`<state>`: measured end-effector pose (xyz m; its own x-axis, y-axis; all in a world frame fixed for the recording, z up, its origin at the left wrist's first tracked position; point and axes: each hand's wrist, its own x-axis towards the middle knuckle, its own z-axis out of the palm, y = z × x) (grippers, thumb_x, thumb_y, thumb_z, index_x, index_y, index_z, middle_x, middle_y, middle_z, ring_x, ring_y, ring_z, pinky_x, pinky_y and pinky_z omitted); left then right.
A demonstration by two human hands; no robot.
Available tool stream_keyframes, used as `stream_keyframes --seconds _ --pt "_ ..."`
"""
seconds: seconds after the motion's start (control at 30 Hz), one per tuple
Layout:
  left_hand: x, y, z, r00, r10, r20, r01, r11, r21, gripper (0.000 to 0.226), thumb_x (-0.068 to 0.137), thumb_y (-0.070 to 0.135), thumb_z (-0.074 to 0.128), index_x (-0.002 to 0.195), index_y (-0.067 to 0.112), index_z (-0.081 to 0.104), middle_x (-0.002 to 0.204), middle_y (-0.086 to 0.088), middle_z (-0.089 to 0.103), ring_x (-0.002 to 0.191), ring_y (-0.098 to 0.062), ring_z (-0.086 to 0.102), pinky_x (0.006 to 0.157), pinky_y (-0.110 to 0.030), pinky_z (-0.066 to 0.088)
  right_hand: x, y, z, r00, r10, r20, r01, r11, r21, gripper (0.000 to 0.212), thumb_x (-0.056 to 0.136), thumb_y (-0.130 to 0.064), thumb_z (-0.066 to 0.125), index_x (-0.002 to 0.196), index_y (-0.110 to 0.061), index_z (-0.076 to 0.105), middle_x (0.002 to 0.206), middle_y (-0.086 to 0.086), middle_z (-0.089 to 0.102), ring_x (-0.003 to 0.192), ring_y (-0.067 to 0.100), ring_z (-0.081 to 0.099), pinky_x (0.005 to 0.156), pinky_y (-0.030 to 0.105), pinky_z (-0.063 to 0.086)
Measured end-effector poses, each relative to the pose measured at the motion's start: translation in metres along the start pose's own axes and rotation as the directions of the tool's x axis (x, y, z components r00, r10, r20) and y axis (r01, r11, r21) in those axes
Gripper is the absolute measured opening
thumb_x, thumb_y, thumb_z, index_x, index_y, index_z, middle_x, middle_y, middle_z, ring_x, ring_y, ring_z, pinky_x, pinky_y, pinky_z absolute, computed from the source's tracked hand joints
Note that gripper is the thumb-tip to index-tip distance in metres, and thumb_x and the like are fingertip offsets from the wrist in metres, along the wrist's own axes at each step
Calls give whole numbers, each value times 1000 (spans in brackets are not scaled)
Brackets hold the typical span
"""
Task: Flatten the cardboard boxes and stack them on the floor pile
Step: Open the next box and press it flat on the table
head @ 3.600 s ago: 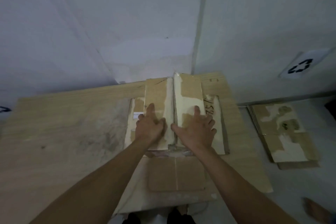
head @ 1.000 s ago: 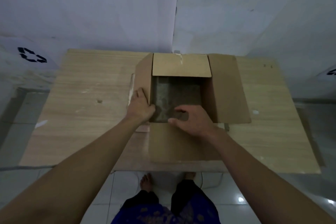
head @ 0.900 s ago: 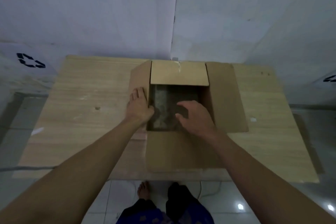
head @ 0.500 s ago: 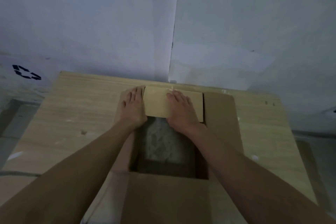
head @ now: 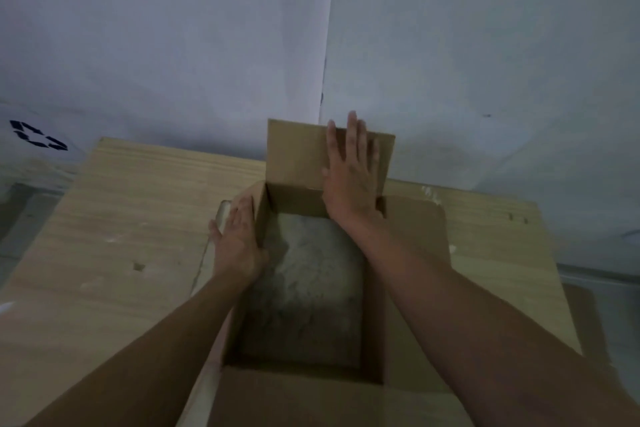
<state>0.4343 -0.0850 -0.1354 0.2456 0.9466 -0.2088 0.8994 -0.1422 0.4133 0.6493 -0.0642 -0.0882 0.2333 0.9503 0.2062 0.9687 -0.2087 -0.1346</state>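
An open brown cardboard box [head: 412,288] stands on the wooden table [head: 131,218] with its flaps spread out. Its inside bottom is grey and mottled. My right hand [head: 351,177] lies flat with straight fingers against the far flap [head: 294,152], which stands upright toward the wall. My left hand [head: 237,243] rests on the left flap at the box's left rim, fingers straight. The near flap [head: 311,402] lies toward me at the bottom edge.
The table stands in a corner of two pale walls. A black recycling symbol [head: 36,139] is on the left wall. Grey tiled floor [head: 20,215] shows at the left, and a brown cardboard edge [head: 585,315] shows past the table's right side.
The box was turned over and its flaps opened. In the last half second the far flap rose from lying flat to upright under my right hand, and my left hand slid back along the left flap.
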Motion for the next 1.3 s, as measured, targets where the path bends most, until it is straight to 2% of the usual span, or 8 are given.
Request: stream_keyframes --seconds 0.13,0.33,0.57,0.67,0.77,0.97,1.1,1.3 --pt "4 -2 4 1000 6 -10 -5 1000 18 99 82 22 65 158 9 1 165 -5 11 152 -19 8 119 -58 -5 -35 -10 32 954 -22 300 4 998 58 40 105 -37 37 137 -15 47 139 14 48 129 36 42 110 52 27" --pt "0 6 3 999 32 -33 -29 997 71 100 79 18 66 157 7 4 164 -8 16 152 -20 11 120 -54 -4 -13 7 24 876 -19 482 -87 977 197 57 97 -55 48 137 -15 44 143 10 44 136 33 36 115 53 23" --pt "-5 11 -11 990 139 -18 -127 945 300 106 81 20 66 156 7 -8 165 -13 -8 151 -31 -10 120 -56 -4 -115 93 -7 952 286 107 -301 937 176 58 102 -51 33 150 -19 33 160 12 28 151 29 17 123 54 11" --pt "-17 22 -4 928 372 -12 -325 826 460 103 78 27 66 157 6 5 164 -17 -6 150 -34 -17 118 -57 -12 -177 129 -10 794 534 291 -606 734 307 82 94 -65 46 156 -16 24 163 16 23 149 34 22 120 51 21" --pt "-52 62 14 888 456 55 -454 853 258 69 96 41 37 157 16 17 164 -10 16 152 -25 8 123 -49 7 -209 134 0 639 524 564 -764 516 386 101 80 -80 45 153 -12 33 156 15 37 141 32 38 113 44 33" --pt "-110 157 55 905 190 382 -97 963 -251 72 96 52 51 152 30 12 140 -2 56 120 -24 60 90 -29 46 -221 123 19 366 537 760 -924 115 364 136 46 -104 50 144 -10 44 142 16 50 125 36 52 104 51 45" --pt "-129 160 72 903 147 405 -46 967 -249 61 96 46 46 148 29 18 129 -5 63 108 -26 65 89 -41 55 -227 123 16 329 543 773 -903 -59 426 138 42 -95 68 145 -7 42 140 13 53 122 34 55 99 46 49" --pt "-141 154 59 914 222 339 -134 955 -264 48 100 27 41 143 21 21 119 -8 65 100 -27 66 85 -40 54 -234 98 8 521 465 715 -798 -31 602 70 85 -72 57 125 -16 65 122 2 67 104 19 63 89 36 51"
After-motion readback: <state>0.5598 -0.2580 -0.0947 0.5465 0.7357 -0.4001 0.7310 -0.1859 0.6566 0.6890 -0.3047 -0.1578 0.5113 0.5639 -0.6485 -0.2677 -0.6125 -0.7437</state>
